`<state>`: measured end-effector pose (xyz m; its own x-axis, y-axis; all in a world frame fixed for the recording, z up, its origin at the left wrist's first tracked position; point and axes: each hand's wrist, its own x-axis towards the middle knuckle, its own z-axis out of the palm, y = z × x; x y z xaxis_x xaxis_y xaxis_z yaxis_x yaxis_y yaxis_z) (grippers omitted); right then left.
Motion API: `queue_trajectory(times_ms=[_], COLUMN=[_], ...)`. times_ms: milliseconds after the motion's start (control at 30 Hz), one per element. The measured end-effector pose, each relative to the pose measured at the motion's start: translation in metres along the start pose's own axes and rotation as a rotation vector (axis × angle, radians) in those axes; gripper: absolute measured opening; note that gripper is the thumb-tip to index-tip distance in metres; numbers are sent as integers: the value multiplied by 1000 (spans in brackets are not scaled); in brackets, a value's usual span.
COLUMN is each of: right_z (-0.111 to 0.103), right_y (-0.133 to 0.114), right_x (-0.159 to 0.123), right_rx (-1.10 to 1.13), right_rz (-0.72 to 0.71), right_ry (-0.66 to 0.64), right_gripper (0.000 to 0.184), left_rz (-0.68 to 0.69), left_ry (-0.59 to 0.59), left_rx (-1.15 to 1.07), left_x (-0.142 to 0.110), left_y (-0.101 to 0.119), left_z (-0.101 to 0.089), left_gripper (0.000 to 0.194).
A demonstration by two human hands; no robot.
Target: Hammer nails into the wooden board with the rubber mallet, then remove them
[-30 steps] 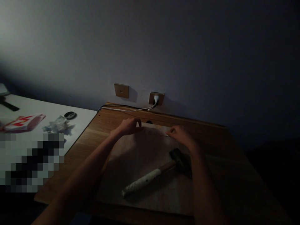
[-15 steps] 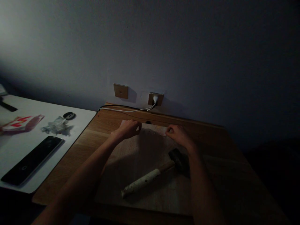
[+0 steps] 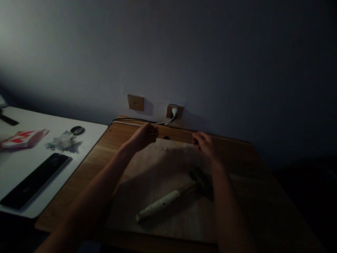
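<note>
Left hand: the left hand (image 3: 144,137) hangs in the dim light above the far edge of the board, just beside the white cable and clear of the board's surface.
Left grip: closed into a fist; whether anything sits inside it is hidden.
Right hand: the right hand (image 3: 205,144) is raised over the far right part of the board, with its fingers curled downward.
Right grip: the fingertips (image 3: 197,141) curl close together, but shadow hides whether they are shut or pinching anything.
Nearest things: two tiny metal pins (image 3: 164,148) lie on the board near its far edge, between the hands and touching neither; their exact kind is too small to tell.
Board: a pale rectangular wooden board (image 3: 163,168) lies flat on the tabletop.
Tool: a hammer with a dark metal head and a chipped white-painted wooden handle (image 3: 163,203) lies on the board, below the right hand.
Tabletop: a warm-brown wooden tabletop (image 3: 86,175) carries the board.
Left side: a white desk surface (image 3: 86,131) holds a black smartphone (image 3: 34,181), a red-and-white packet (image 3: 23,139), crumpled clear wrapping (image 3: 63,142) and a round black object (image 3: 77,130).
Wall: a tan switch plate (image 3: 135,102) sits beside a tan socket with a white plug (image 3: 174,112), whose white cable (image 3: 131,123) runs along the tabletop's back edge.
</note>
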<state>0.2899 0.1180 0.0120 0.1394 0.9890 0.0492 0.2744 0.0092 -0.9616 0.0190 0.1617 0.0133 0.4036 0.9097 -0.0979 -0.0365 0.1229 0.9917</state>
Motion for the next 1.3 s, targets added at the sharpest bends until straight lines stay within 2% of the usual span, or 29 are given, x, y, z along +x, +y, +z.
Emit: queue_trajectory(times_ms=[33, 100, 233, 333, 567, 633, 667, 800, 867, 933, 1033, 1133, 1233, 1300], right_z=[4, 10, 16, 17, 21, 22, 21, 12, 4, -2, -5, 3, 19, 31], right_y=[6, 13, 19, 22, 21, 13, 8, -20, -32, -36, -30, -17, -7, -3], right_x=[1, 0, -5, -7, -8, -8, -9, -13, -14, -13, -8, -4, -6, -11], right_rx=[-183, -486, -822, -918, -903, -809, -690, 142, 448, 597, 656, 478, -17, -404], right_rz=[-31, -82, -74, -81, -124, -124, -110, 24, 60, 68, 75, 59, -43, -99], right_ry=[-3, -85, -273, -345, -351, -302, -274, -241, -249, -239, -203, -134, -68, -121], right_gripper=[26, 23, 21, 19, 4, 3, 5, 17, 21, 22, 27, 36, 34, 25], left_rz=[-13, -7, 89, 149, 219, 227, 237, 285, 273, 245, 213, 210, 204, 168], left_ry=[16, 54, 12, -45, -143, -149, -154, -176, -162, -145, -124, -92, -50, -31], left_rx=[12, 198, 860, 1112, 1189, 1222, 1237, 1278, 1300, 1322, 1341, 1368, 1275, 1001], left_x=[0, 0, 0, 0, -3, -4, -4, -3, -2, -1, -1, -2, -2, -1], left_y=[-1, -7, -26, -35, -34, -33, -34, -35, -36, -37, -40, -44, -43, -39], left_z=[-1, -2, 0, 3, 8, 8, 8, 4, 4, 5, 10, 16, 21, 22], left_gripper=[26, 27, 18, 20, 22, 21, 21, 16, 15, 17, 18, 20, 19, 22])
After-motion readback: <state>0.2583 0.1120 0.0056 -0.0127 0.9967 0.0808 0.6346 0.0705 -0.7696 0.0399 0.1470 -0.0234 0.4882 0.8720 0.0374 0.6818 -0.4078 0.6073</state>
